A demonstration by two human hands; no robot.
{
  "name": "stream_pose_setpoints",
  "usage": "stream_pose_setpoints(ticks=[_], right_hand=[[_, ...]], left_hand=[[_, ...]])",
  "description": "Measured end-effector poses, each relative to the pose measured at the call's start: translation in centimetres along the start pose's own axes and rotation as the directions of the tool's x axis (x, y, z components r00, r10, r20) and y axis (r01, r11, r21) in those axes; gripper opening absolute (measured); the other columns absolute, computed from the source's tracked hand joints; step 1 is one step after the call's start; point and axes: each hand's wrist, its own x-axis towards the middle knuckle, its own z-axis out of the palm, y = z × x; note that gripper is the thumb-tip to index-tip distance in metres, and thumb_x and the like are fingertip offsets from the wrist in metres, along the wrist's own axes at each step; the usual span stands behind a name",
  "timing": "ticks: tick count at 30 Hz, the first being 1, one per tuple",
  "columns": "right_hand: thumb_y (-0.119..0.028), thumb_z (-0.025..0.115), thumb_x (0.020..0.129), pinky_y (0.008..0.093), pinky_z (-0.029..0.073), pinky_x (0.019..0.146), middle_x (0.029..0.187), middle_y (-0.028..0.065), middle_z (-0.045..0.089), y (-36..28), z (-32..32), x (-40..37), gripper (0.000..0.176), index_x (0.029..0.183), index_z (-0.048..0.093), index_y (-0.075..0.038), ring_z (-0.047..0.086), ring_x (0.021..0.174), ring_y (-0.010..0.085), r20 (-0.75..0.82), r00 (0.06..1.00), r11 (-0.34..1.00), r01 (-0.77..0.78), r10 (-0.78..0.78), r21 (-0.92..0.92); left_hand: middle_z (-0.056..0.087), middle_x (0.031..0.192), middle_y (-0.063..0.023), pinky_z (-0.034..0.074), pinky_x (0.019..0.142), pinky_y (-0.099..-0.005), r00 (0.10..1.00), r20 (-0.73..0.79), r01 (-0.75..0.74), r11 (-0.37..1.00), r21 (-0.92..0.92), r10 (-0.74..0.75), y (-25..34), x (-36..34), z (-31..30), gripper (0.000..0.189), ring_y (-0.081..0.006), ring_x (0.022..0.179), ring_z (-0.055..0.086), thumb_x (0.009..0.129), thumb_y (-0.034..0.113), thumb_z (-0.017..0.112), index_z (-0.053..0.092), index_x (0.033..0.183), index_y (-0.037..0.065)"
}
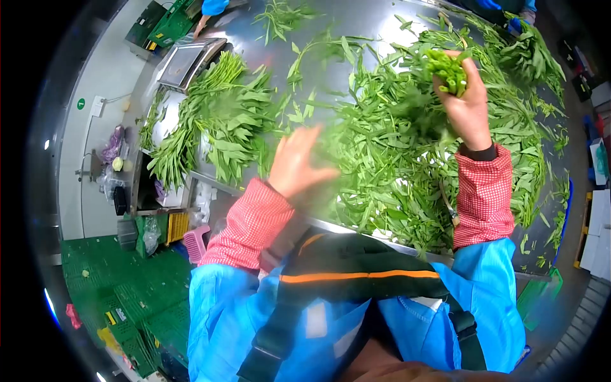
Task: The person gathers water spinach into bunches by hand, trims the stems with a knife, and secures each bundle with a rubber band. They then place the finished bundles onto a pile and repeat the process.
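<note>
My right hand (470,108) is closed around a bunch of water spinach (447,71), its cut stem ends pointing up toward me. Below that hand spreads a loose heap of water spinach (388,146) on the metal table (254,25). My left hand (294,162) is over the near edge of the table, thumb and fingers apart, slightly blurred, with nothing in it. To its left lies a pile of bundled water spinach (223,114), stems together at the far end. A thin tool with a brownish end (453,216) is partly buried in the leaves near my right sleeve.
A weighing scale (184,65) stands at the table's left end, near green crates (172,25). Another person's blue-gloved hand (517,25) is by more greens at the far right. A pink basket (196,242) and green floor panels (95,274) are at lower left.
</note>
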Motion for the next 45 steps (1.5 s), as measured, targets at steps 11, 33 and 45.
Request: stream_pose_setpoints(ticks=[11, 33, 45], right_hand=[[-0.018, 0.066, 0.083, 0.0289, 0.048, 0.079, 0.093, 0.0073, 0.063, -5.7, 12.9, 2.8, 0.035, 0.111, 0.054, 0.0, 0.06, 0.086, 0.0164, 0.249, 0.895, 0.642, -0.44, 0.37, 0.628], [-0.012, 0.054, 0.093, 0.0206, 0.039, 0.045, 0.062, 0.0008, 0.054, -3.1, 23.5, 2.4, 0.01, 0.092, 0.056, -0.003, 0.048, 0.05, 0.0069, 0.043, 0.834, 0.606, -0.433, 0.549, 0.667], [-0.023, 0.064, 0.08, 0.0417, 0.044, 0.077, 0.077, 0.0081, 0.062, -3.6, 33.3, 6.3, 0.013, 0.085, 0.065, -0.011, 0.059, 0.081, 0.028, 0.441, 0.897, 0.854, 0.227, 0.004, -0.468]], left_hand=[[0.061, 0.112, -0.0194, 0.042, 0.096, -0.0467, 0.993, -0.105, -0.098, 0.912, -0.398, 0.061, 0.0, 6.6, -1.8, 0.084, -0.035, 0.103, 0.06, 0.065, 0.025, 0.078, 0.037, 0.137, 0.008], [0.06, 0.074, -0.0105, 0.047, 0.058, -0.0413, 0.944, -0.29, -0.008, 0.89, 0.456, 0.157, -20.4, 4.8, -12.0, 0.037, -0.03, 0.065, 0.061, 0.068, 0.006, 0.063, 0.054, 0.104, 0.007], [0.05, 0.073, -0.0005, 0.043, 0.064, -0.0292, 0.876, -0.092, -0.205, 0.538, 0.817, 0.473, -21.4, 6.6, -14.1, 0.031, -0.0149, 0.069, 0.054, 0.076, 0.011, 0.056, 0.056, 0.106, 0.007]])
